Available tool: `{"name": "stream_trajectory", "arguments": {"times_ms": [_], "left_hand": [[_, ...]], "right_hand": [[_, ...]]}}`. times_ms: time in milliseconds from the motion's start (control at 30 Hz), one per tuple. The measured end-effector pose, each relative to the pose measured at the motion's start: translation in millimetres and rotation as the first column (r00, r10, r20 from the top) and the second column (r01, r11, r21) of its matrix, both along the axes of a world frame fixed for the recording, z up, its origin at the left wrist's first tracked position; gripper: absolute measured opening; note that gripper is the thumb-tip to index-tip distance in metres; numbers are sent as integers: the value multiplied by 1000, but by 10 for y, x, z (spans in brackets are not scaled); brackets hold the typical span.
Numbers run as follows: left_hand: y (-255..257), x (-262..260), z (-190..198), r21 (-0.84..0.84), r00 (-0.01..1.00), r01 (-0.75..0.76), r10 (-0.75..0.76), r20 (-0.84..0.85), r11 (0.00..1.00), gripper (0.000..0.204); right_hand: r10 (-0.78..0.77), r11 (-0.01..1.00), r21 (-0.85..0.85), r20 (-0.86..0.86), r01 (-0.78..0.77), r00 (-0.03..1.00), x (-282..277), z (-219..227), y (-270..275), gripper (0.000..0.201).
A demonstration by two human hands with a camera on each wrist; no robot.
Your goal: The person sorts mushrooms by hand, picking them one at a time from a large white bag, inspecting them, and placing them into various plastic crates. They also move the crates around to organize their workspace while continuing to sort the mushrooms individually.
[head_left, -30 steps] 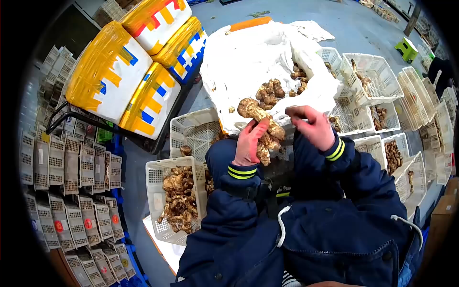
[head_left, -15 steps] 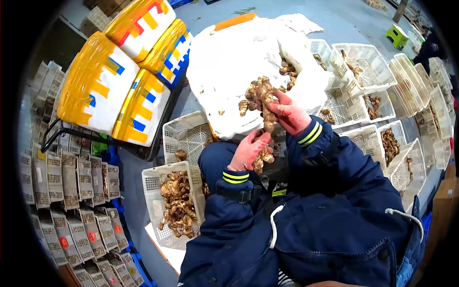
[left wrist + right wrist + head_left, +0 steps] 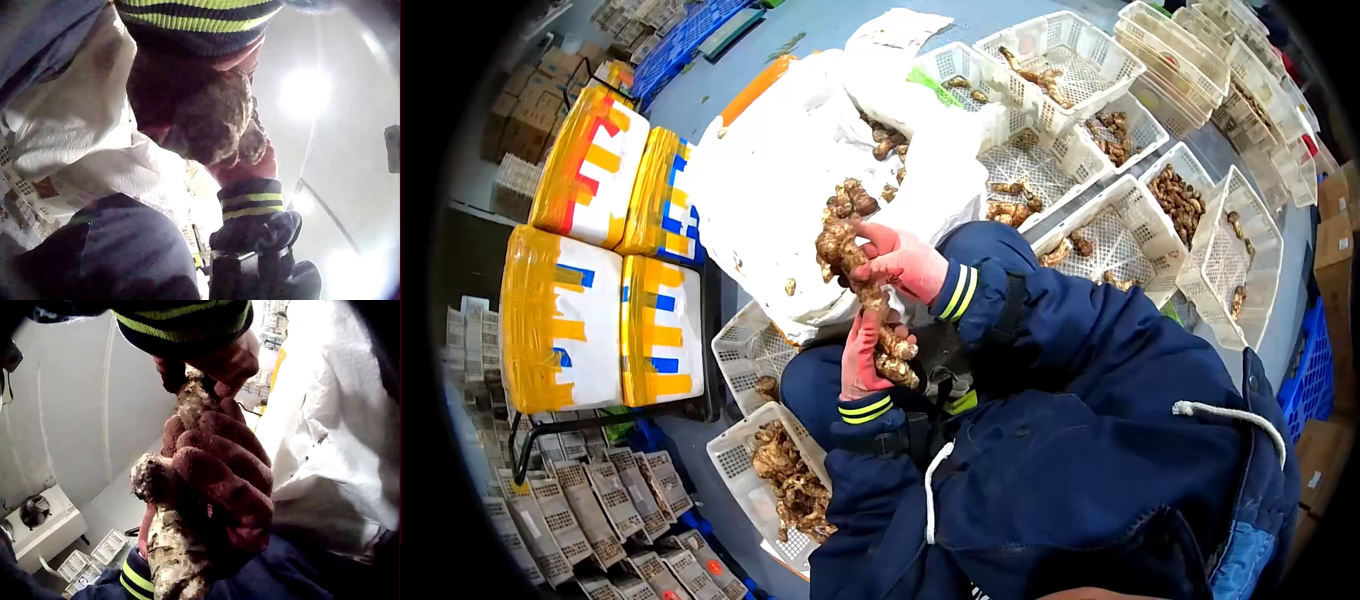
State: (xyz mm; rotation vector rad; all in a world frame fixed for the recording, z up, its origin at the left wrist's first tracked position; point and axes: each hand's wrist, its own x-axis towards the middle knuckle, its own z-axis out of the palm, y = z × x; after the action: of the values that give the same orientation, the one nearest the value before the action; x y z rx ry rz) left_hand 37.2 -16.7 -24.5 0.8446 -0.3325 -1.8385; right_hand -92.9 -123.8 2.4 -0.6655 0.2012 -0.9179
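My right hand (image 3: 908,268) pinches a brown, knobbly mushroom (image 3: 840,248) by its upper part, above the white sheet. Just below, my left hand (image 3: 862,358) grips the lower end, with more mushrooms (image 3: 897,362) sticking out past its fingers. The right wrist view shows the left hand's curled fingers (image 3: 222,465) round pale, dirt-flecked stems (image 3: 178,550), and the right hand (image 3: 228,369) at the upper end. In the left wrist view a shaded mushroom (image 3: 215,119) lies between both hands. Beyond them, several mushrooms (image 3: 888,145) lie on the white sheet (image 3: 770,170).
A basket (image 3: 745,480) heaped with mushrooms stands at my left knee. White mesh baskets (image 3: 1120,235), several with mushrooms inside, line my right side. Taped foam boxes (image 3: 590,330) are stacked on a cart at the left. A blue pallet (image 3: 1308,365) lies at the far right.
The right hand, first held apart with nothing in it, has come over to the mushroom and pinches it. The mushroom has been turned upright between both hands. The head view has swung to the right.
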Motion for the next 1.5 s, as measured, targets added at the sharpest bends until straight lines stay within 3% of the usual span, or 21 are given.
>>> {"name": "stream_trajectory", "arguments": {"times_ms": [100, 167, 233, 300, 333, 433, 633, 767, 833, 900, 933, 967, 1000, 1033, 1100, 1167, 1200, 1233, 1300, 1433, 1500], "left_hand": [[18, -11, 69, -62, 999, 31, -29, 36, 998, 41], [14, 35, 103, -59, 985, 85, -93, -146, 995, 46], [9, 7, 112, -150, 982, 156, -169, -80, 976, 51], [63, -42, 80, -59, 994, 106, -104, 38, 993, 51], [33, -42, 53, -43, 988, 130, -133, -81, 991, 50], [13, 22, -37, -14, 976, 122, -123, -181, 992, 49], [53, 11, -78, -8, 998, 59, -59, -12, 998, 44], [25, -59, 13, -45, 1000, 0, 0, 11, 999, 39], [-47, -35, 39, -68, 999, -51, 51, -9, 996, 38], [-11, 6, 56, -60, 995, -94, 93, -30, 994, 36], [-14, 19, 71, -30, 985, -173, 173, 18, 985, 35], [-21, 41, 85, -3, 965, -254, 254, 66, 967, 34], [-44, 114, 33, -42, 977, -213, 213, 5, 976, 32], [-53, 172, 19, 22, 976, -219, 219, -3, 975, 32], [-42, 214, 70, -33, 979, -206, 205, -17, 978, 32], [-28, 241, 106, -55, 980, -200, 199, -26, 978, 31], [-43, 301, 24, -74, 980, -195, 193, -40, 978, 32], [-44, 262, 105, -6, 962, -268, 267, -59, 963, 28], [-57, 311, 53, 9, 958, -251, 249, -145, 968, 28], [-269, 385, -2, 31, 944, -326, 327, -45, 945, 31], [-404, 410, 99, -138, 934, -357, 352, -63, 924, 32]], "right_hand": [[130, 991, -36, 46, -129, 990, -78, 70, 44, 79], [207, 972, 73, 196, -225, 958, -110, 29, 102, 79], [227, 969, 45, 227, -243, 947, -83, 76, 147, 77], [317, 946, -19, 264, -324, 911, -58, 53, 118, 72], [276, 958, 13, 225, -287, 934, -62, 51, 132, 67], [204, 979, -26, 162, -202, 965, -23, -3, 73, 66], [148, 989, -36, 91, -145, 985, -24, 27, 123, 70], [301, 951, -82, 41, -297, 953, -67, 58, -22, 68], [243, 942, -91, -483, -324, 842, -139, 358, -296, 68], [-83, 889, -424, -523, -174, 848, -228, 713, -914, 69], [-235, 865, -499, -507, -60, 829, -271, 1007, -1322, 69], [-388, 786, -618, -451, 32, 804, -330, 1313, -1705, 71], [-537, 683, -720, -383, 121, 752, -389, 1626, -2072, 73], [-525, 764, -635, -508, 116, 683, -450, 1914, -2219, 76], [-579, 765, -638, -620, 89, 529, -541, 2275, -2395, 77], [-515, 797, -603, -686, -7, 514, -554, 2372, -2408, 73], [-495, 806, -592, -674, -1, 548, -539, 2388, -2337, 70], [-568, 737, -670, -542, 89, 619, -512, 2375, -2212, 65], [-452, 735, -676, -429, 54, 782, -481, 2378, -1978, 55], [-227, 768, -597, -592, -231, 774, -247, 1993, -1519, 42], [-196, 795, -570, -564, -207, 802, -126, 1479, -1185, 37]]}}
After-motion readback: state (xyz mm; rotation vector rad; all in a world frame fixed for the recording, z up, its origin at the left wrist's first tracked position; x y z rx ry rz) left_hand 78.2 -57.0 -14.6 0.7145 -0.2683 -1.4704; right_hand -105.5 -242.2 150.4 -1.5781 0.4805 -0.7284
